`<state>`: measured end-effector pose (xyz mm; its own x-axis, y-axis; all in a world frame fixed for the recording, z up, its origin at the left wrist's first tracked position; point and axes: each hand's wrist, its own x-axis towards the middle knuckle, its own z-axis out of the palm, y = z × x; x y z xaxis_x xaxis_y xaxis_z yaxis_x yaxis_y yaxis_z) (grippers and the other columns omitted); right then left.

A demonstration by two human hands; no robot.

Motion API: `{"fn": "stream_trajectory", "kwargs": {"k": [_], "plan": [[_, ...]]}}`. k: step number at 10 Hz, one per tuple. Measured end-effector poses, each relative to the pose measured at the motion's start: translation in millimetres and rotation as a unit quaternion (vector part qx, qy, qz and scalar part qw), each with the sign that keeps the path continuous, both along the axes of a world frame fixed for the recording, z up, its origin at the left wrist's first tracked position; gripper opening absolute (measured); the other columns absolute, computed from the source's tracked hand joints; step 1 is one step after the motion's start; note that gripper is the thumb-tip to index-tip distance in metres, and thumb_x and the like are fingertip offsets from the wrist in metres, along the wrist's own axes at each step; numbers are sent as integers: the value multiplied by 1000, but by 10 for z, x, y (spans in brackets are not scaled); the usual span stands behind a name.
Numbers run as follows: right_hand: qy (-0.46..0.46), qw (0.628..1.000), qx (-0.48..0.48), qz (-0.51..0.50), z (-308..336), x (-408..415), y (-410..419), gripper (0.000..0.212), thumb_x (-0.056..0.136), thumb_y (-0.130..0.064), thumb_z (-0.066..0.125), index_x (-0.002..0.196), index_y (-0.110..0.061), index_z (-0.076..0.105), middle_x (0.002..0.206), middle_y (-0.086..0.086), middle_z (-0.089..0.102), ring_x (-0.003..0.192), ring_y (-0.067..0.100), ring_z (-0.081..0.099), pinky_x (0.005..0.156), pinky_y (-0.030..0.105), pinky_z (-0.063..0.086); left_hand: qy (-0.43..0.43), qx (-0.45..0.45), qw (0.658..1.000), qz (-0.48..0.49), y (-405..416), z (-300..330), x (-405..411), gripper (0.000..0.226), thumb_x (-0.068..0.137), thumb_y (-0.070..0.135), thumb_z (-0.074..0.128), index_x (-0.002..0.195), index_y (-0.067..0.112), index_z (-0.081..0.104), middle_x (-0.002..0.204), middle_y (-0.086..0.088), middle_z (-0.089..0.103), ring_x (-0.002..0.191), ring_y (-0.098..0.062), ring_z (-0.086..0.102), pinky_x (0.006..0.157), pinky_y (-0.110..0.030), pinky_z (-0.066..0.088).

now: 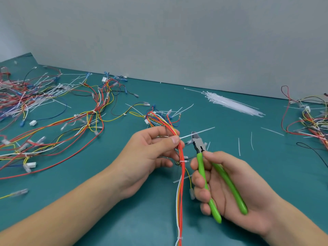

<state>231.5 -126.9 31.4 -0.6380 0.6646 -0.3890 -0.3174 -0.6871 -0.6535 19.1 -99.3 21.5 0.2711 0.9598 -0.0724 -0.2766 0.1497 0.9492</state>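
Note:
My left hand (150,157) grips a bundle of red, orange, yellow and white wires (180,185) near its top, thumb pressed on the wires. A white cable tie (197,133) wraps the bundle at my thumb, and its long tail sticks out to the right. A second trimmed tie (182,161) sits lower on the bundle. My right hand (229,189) holds green-handled cutters (205,174), whose jaws (194,137) sit at the tie's tail, just right of my left thumb. The bundle hangs down past the bottom edge of the view.
A green mat (124,210) covers the table. Loose wire harnesses (53,121) spread across the left. A pile of white cable ties (230,103) lies at the back right. More harnesses (312,121) lie at the right edge. Cut tie tails (245,146) are scattered on the mat. A grey wall (177,41) stands behind.

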Motion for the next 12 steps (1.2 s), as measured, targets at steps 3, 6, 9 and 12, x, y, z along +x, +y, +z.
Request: {"fn": "stream_trajectory", "kwargs": {"k": [3, 6, 9, 12], "plan": [[148, 981, -25, 123, -41, 91, 11, 38, 101, -39, 49, 109, -5, 64, 81, 10, 66, 63, 21, 68, 60, 39, 62, -62, -10, 998, -20, -4, 11, 1, 16, 88, 21, 74, 104, 19, 77, 97, -9, 73, 67, -15, 64, 58, -23, 52], [159, 975, -18, 152, -52, 76, -4, 44, 104, -44, 41, 108, -5, 61, 81, 11, 68, 64, 20, 71, 59, 37, 62, -57, -1, 998, -34, -7, 4, 3, 20, 89, 19, 73, 109, 17, 75, 90, -9, 69, 68, -16, 63, 60, -25, 52], [165, 975, -20, 147, -54, 64, -10, 44, 104, -44, 40, 107, -5, 61, 80, 11, 67, 63, 20, 71, 58, 37, 62, -61, -4, 997, -39, -5, 3, 9, 21, 89, 20, 72, 110, 18, 74, 93, -10, 69, 70, -16, 63, 60, -25, 52], [163, 976, -17, 144, -61, 61, -8, 44, 104, -44, 42, 106, -5, 62, 81, 11, 68, 64, 21, 71, 59, 38, 62, -58, 4, 997, -42, -13, 2, 17, 19, 90, 21, 71, 109, 20, 74, 89, -8, 69, 70, -16, 63, 61, -25, 51]]}}
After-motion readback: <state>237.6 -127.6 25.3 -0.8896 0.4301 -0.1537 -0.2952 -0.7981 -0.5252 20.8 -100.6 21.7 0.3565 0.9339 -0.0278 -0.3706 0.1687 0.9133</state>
